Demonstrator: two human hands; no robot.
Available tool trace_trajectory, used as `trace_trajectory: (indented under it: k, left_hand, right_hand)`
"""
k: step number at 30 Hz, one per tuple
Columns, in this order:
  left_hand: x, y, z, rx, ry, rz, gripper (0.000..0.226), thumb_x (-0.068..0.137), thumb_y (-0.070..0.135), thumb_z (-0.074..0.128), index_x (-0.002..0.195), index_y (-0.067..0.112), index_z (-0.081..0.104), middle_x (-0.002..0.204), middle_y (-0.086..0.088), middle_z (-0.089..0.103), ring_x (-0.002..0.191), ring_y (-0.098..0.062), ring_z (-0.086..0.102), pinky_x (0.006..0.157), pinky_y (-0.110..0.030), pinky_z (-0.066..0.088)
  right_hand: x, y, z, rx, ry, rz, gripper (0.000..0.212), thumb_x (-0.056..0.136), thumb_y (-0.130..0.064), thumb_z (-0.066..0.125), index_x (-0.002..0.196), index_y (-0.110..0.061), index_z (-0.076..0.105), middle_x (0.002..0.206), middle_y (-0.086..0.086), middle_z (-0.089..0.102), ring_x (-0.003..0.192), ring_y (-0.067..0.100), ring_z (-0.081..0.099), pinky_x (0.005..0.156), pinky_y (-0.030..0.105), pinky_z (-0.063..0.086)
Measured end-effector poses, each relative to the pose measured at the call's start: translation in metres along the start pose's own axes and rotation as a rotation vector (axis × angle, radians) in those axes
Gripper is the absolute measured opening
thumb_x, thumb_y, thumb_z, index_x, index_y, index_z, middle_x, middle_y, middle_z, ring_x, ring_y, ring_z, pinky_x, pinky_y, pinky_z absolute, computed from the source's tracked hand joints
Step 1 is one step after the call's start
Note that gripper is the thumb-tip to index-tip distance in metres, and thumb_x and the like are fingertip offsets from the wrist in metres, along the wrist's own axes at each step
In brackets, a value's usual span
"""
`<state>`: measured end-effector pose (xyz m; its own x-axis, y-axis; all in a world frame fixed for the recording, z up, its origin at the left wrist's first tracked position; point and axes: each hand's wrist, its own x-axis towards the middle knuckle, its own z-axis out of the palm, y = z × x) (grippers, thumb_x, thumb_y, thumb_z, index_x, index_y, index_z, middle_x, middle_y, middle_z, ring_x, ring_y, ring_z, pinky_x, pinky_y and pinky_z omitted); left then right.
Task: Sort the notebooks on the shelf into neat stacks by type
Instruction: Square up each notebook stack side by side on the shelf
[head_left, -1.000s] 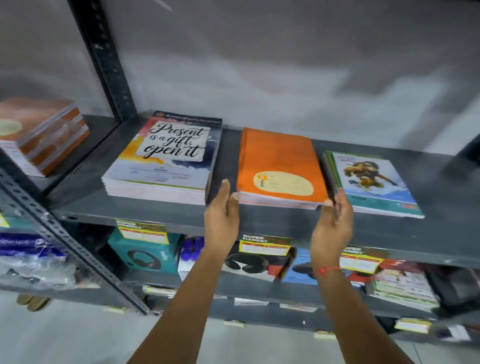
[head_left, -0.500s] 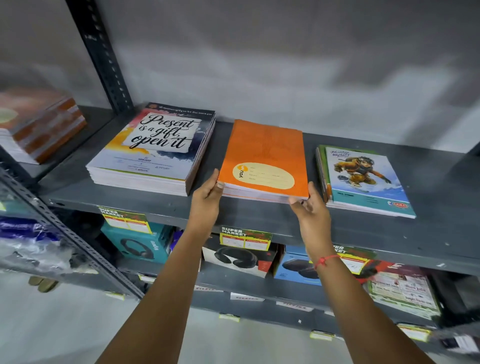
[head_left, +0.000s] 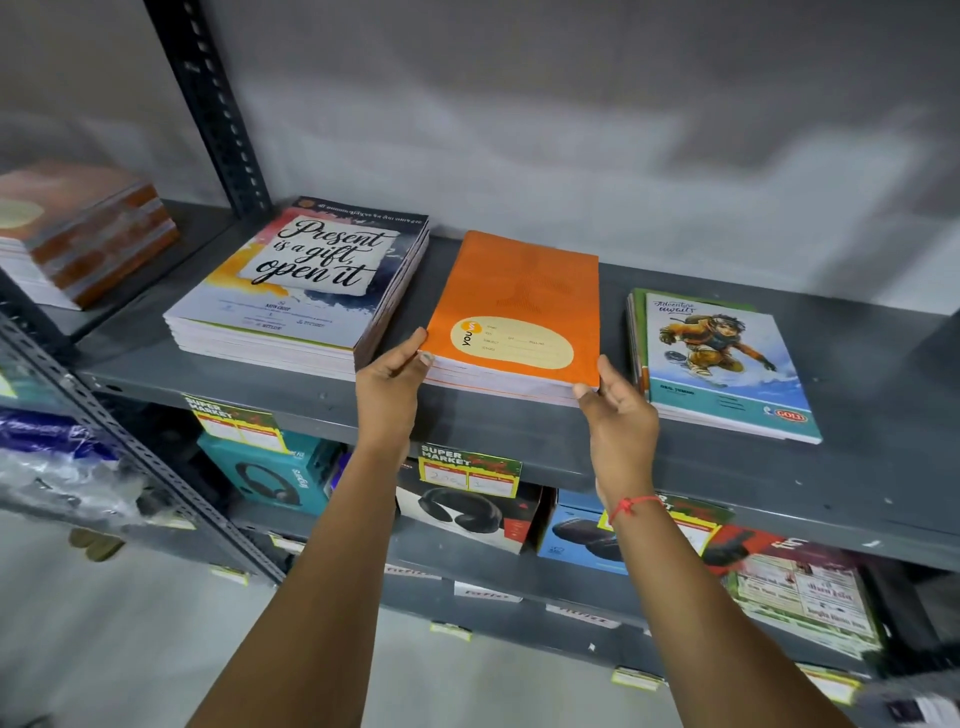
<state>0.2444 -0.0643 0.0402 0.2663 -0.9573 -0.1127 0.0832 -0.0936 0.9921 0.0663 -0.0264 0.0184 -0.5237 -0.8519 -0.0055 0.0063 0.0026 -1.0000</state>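
Shelving of grey metal (head_left: 519, 431) carries three notebook stacks on its upper shelf. At the left sits the largest stack (head_left: 301, 291), its top cover lettered "Present is a gift, open it". The orange stack (head_left: 519, 306) lies in the middle, apart from both neighbours, its near edge close to the shelf's front lip. The illustrated stack (head_left: 722, 358), with a cartoon figure on a blue cover, lies at the right; green covers show beneath its far edge. A further orange-edged stack (head_left: 78, 239) rests on the adjoining shelf bay at far left, blurred. The shelf below holds boxed headphones (head_left: 270, 478) behind yellow price tags (head_left: 467, 467).

Both arms reach up and forward from below. The left hand (head_left: 389, 389) presses its thumb and fingers against the near left corner of the orange stack. The right hand (head_left: 618, 410) grips the near right corner, thumb on the front edge, fingers along the side. A red thread (head_left: 631, 504) circles the right wrist.
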Motion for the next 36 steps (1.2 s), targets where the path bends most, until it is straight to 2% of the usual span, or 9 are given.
trace_trajectory:
  k: [3, 11, 16, 20, 24, 29, 32, 34, 36]
  left_hand:
    - [0.0, 0.0, 0.003, -0.014, 0.044, -0.005, 0.037, 0.089, 0.007, 0.058, 0.126, 0.008, 0.059, 0.116, -0.001, 0.063, 0.103, -0.01, 0.052, 0.065, -0.004, 0.045]
    - [-0.001, 0.003, 0.007, -0.028, 0.108, -0.041, 0.035, 0.088, 0.008, 0.061, 0.122, 0.005, 0.062, 0.104, 0.0, 0.063, 0.092, -0.011, 0.056, 0.086, -0.02, 0.045]
    - [0.001, 0.002, 0.009, -0.027, 0.135, -0.033, 0.033, 0.087, 0.008, 0.062, 0.119, 0.005, 0.064, 0.101, 0.0, 0.063, 0.082, -0.004, 0.057, 0.088, -0.021, 0.045]
    - [-0.002, 0.004, 0.009, -0.027, 0.148, -0.037, 0.033, 0.087, 0.008, 0.061, 0.12, 0.005, 0.064, 0.102, 0.001, 0.062, 0.094, -0.011, 0.055, 0.089, -0.021, 0.045]
    - [-0.007, 0.009, 0.011, 0.014, 0.132, -0.039, 0.034, 0.088, 0.01, 0.061, 0.122, 0.007, 0.063, 0.109, 0.002, 0.063, 0.103, -0.012, 0.055, 0.095, -0.022, 0.043]
    - [-0.036, 0.003, 0.031, 0.349, 0.325, 0.136, 0.034, 0.094, 0.018, 0.051, 0.126, 0.016, 0.061, 0.127, -0.01, 0.065, 0.116, -0.031, 0.061, 0.102, -0.036, 0.044]
    - [-0.071, 0.001, 0.069, 0.37, 0.105, 0.355, 0.036, 0.094, 0.014, 0.049, 0.13, 0.015, 0.057, 0.133, -0.006, 0.061, 0.118, -0.032, 0.06, 0.101, -0.032, 0.047]
    - [-0.093, -0.005, 0.101, 0.392, -0.168, 0.372, 0.038, 0.095, 0.014, 0.048, 0.133, 0.014, 0.053, 0.128, 0.0, 0.063, 0.115, -0.018, 0.059, 0.095, -0.018, 0.043]
    - [-0.102, -0.011, 0.129, 0.42, -0.362, 0.305, 0.043, 0.096, 0.019, 0.046, 0.139, 0.014, 0.045, 0.125, 0.003, 0.062, 0.108, -0.004, 0.052, 0.086, -0.01, 0.039]
  right_hand:
    - [0.0, 0.001, 0.002, 0.028, 0.041, 0.007, 0.047, 0.084, -0.004, 0.062, 0.13, -0.006, 0.051, 0.132, 0.006, 0.058, 0.118, 0.015, 0.057, 0.106, 0.032, 0.043]
    - [0.001, 0.0, 0.006, 0.013, 0.101, 0.008, 0.042, 0.083, -0.007, 0.064, 0.125, -0.008, 0.057, 0.125, 0.005, 0.064, 0.105, 0.011, 0.06, 0.103, 0.032, 0.046]
    - [0.002, 0.001, 0.007, -0.044, 0.148, -0.008, 0.038, 0.082, -0.01, 0.065, 0.12, -0.011, 0.061, 0.099, -0.009, 0.064, 0.09, 0.009, 0.06, 0.097, 0.027, 0.047]
    - [0.001, 0.001, 0.008, -0.05, 0.162, -0.02, 0.037, 0.082, -0.011, 0.065, 0.119, -0.01, 0.062, 0.094, -0.009, 0.062, 0.086, 0.007, 0.06, 0.091, 0.021, 0.046]
    - [-0.003, -0.007, 0.002, -0.083, 0.092, 0.005, 0.039, 0.085, -0.012, 0.062, 0.124, -0.011, 0.057, 0.105, 0.0, 0.068, 0.089, 0.008, 0.058, 0.092, 0.018, 0.042]
    - [-0.017, -0.031, -0.032, -0.06, 0.078, -0.021, 0.043, 0.089, -0.014, 0.056, 0.131, -0.011, 0.051, 0.13, 0.011, 0.06, 0.118, 0.018, 0.057, 0.09, 0.015, 0.042]
    - [-0.019, -0.038, -0.079, -0.198, 0.342, -0.217, 0.043, 0.091, -0.02, 0.054, 0.133, -0.014, 0.05, 0.105, 0.031, 0.067, 0.089, 0.023, 0.065, 0.074, 0.035, 0.045]
    - [-0.008, -0.032, -0.113, -0.184, 0.459, -0.175, 0.049, 0.093, -0.022, 0.051, 0.14, -0.014, 0.04, 0.105, 0.026, 0.065, 0.077, 0.009, 0.064, 0.067, 0.028, 0.042]
    - [0.007, -0.023, -0.14, -0.166, 0.477, -0.037, 0.053, 0.094, -0.024, 0.048, 0.144, -0.015, 0.032, 0.139, 0.011, 0.05, 0.115, 0.016, 0.056, 0.092, 0.022, 0.038]
